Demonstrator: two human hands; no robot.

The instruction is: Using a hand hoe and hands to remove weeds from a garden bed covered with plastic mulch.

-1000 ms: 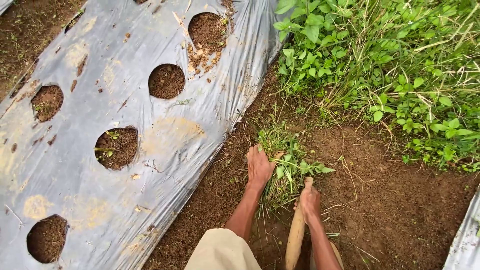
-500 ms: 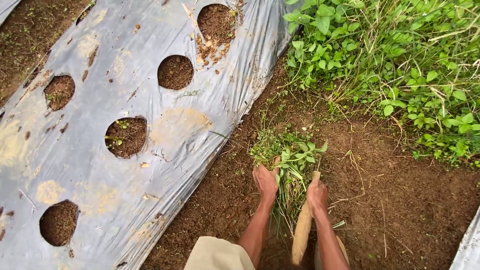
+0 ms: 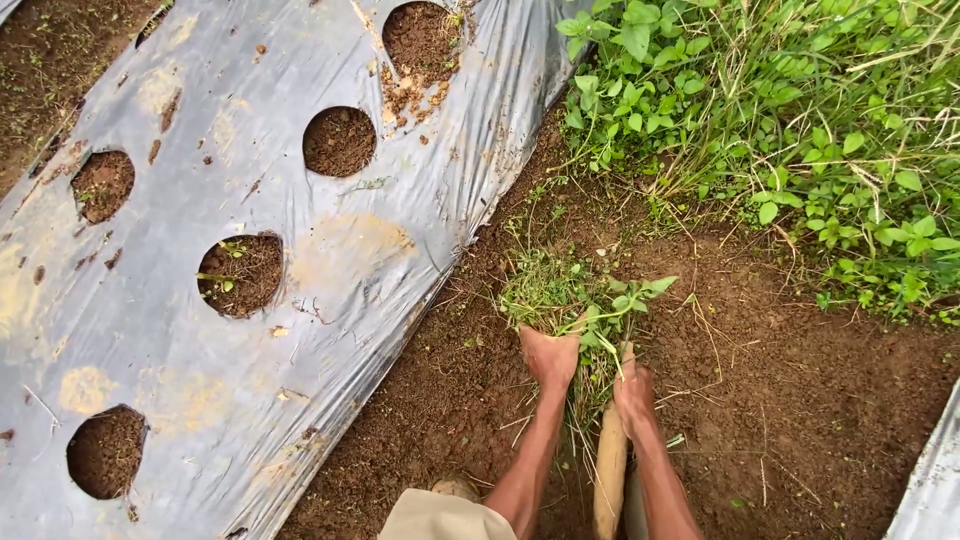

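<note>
We are pulling weeds. Our left hand (image 3: 551, 356) grips the weed bunch (image 3: 575, 300) on the dirt by the plastic sheet (image 3: 250, 200). Our right hand (image 3: 634, 395) wraps the wooden handle (image 3: 610, 470). Next we likely need a firm tug.

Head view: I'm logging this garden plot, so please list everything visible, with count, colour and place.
Silver-grey plastic mulch sheet: one, left, over the bed; another sheet's edge at lower right.
Round planting holes: five whole ones, brown soil inside, in the sheet.
Bare brown soil path: one, centre to right.
Green leafy weeds and grass patch: one, upper right.
Loose bunch of pulled green weeds: one, mid-path.
Pale wooden tool handle: one, bottom centre.
Left hand: gripping the bunch.
Right hand: on the handle.
</note>
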